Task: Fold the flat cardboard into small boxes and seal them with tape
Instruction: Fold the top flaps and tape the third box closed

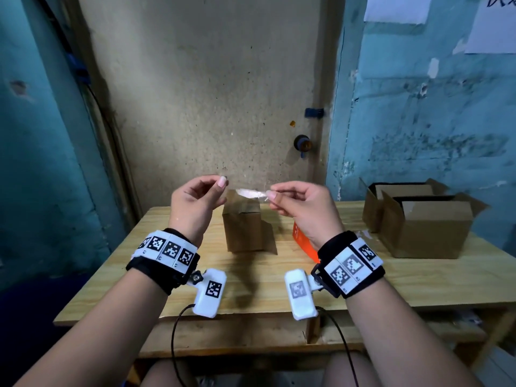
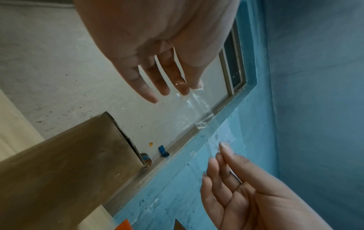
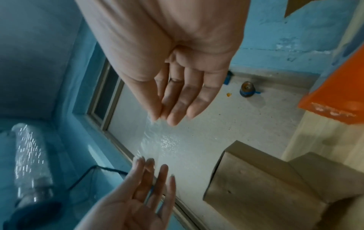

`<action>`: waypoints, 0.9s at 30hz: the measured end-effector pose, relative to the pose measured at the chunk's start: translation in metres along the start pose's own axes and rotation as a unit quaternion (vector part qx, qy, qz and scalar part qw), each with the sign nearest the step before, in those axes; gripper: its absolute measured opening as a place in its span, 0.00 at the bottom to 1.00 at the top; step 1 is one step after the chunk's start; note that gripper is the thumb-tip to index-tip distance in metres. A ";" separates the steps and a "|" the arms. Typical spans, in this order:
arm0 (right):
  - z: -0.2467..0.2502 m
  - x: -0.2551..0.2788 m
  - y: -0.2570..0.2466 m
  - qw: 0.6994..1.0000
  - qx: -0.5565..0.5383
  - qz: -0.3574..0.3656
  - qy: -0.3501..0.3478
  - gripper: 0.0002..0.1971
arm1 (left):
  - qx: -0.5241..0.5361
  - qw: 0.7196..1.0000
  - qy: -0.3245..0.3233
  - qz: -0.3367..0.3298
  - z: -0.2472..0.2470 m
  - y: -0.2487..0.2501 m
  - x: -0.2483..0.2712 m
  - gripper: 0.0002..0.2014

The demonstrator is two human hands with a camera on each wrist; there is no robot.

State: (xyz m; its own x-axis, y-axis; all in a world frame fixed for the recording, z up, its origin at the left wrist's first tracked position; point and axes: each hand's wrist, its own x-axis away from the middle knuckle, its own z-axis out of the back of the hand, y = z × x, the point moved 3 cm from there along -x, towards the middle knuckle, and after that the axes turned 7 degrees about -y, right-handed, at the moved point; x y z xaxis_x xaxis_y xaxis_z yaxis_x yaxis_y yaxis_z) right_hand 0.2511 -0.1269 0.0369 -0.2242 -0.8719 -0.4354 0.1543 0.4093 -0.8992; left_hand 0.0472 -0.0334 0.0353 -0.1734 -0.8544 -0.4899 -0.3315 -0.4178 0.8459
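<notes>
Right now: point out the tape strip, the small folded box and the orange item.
tape strip [image 1: 250, 193], head view, shiny middle of the strip.
small folded box [image 1: 242, 230], head view, front face.
orange item [image 1: 300, 238], head view, visible side.

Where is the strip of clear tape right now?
In the head view the clear tape strip is stretched between the left hand and right hand, above the small cardboard box.
</notes>
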 end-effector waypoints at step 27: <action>-0.014 0.013 -0.002 0.992 0.089 0.038 -0.087 0.13 | -0.043 0.997 0.052 -0.030 0.022 -0.006 0.010 0.04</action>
State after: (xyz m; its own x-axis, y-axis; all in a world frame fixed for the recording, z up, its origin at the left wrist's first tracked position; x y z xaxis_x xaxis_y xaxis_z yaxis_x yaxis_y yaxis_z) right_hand 0.2343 -0.1347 0.0322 -0.0384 -0.8796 -0.4742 0.3349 0.4358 -0.8354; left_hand 0.0270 -0.0332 0.0208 -0.0572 -0.8527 -0.5192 -0.2559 -0.4902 0.8332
